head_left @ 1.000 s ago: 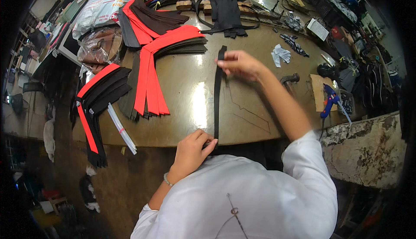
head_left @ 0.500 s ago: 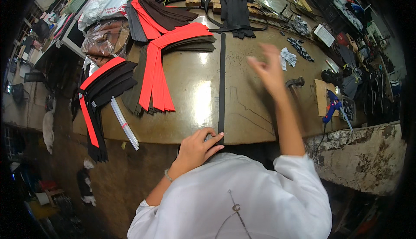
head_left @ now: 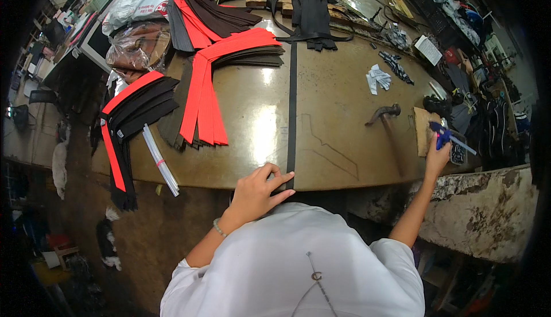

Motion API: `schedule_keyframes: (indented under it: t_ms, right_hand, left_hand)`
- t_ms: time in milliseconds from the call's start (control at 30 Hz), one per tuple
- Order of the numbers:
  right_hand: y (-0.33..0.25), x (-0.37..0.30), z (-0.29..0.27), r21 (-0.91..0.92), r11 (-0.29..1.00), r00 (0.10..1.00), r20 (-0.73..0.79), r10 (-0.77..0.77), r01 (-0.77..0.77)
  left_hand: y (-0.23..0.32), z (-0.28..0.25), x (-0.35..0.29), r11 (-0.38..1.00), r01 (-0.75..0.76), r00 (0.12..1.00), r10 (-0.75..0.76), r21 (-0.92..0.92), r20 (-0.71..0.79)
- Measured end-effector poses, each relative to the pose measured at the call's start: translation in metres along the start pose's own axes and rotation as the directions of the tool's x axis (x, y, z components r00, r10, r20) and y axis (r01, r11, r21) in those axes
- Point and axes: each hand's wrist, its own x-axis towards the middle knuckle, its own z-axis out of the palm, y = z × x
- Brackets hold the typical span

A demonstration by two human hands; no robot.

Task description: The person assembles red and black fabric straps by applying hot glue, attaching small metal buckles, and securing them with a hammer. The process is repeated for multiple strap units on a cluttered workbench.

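A long black strip [head_left: 293, 104] runs straight from the far part of the table to its near edge. At that edge my left hand [head_left: 255, 193] has its index finger and thumb closed on the strip's near end; its other fingers are curled. Far to the right, my right hand [head_left: 438, 157] is wrapped round the handle of a blue glue gun [head_left: 442, 135]. A pale glue stick juts from the gun, which is over a piece of brown cardboard [head_left: 422, 127].
Left of the strip lie bundles of red strips [head_left: 201, 101], black strips [head_left: 143, 107] and white sticks [head_left: 159, 159]. A hammer [head_left: 385, 112], small white pieces [head_left: 377, 79] and a patterned bunch [head_left: 396, 66] are on the right. Black straps [head_left: 311, 15] lie at the back.
My right hand has moved from above the table's middle, where it was open, to the right and taken hold of the glue gun. My left hand stays at the strip's near end.
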Motion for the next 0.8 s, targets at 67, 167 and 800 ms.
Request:
schedule_keyframes:
  t_ms: [67, 167, 800]
  right_hand:
    - [-0.056, -0.01, -0.009, 0.17, 0.981, 0.988, 0.101, -0.114, 0.095]
    - [-0.138, -0.062, -0.015, 0.65, 0.726, 0.749, 0.592, -0.298, -0.225]
    - [-0.213, -0.099, 0.04, 0.656, 0.727, 0.308, 0.663, -0.683, 0.202]
  left_hand:
    - [0.0, 0.0, 0.0, 1.0, 0.01, 1.0, -0.011, -0.016, -0.011]
    - [0.001, -0.001, 0.001, 0.999, 0.043, 0.999, -0.043, -0.03, -0.003]
    - [0.001, 0.0, 0.002, 0.995, 0.062, 0.998, -0.064, -0.079, -0.022]
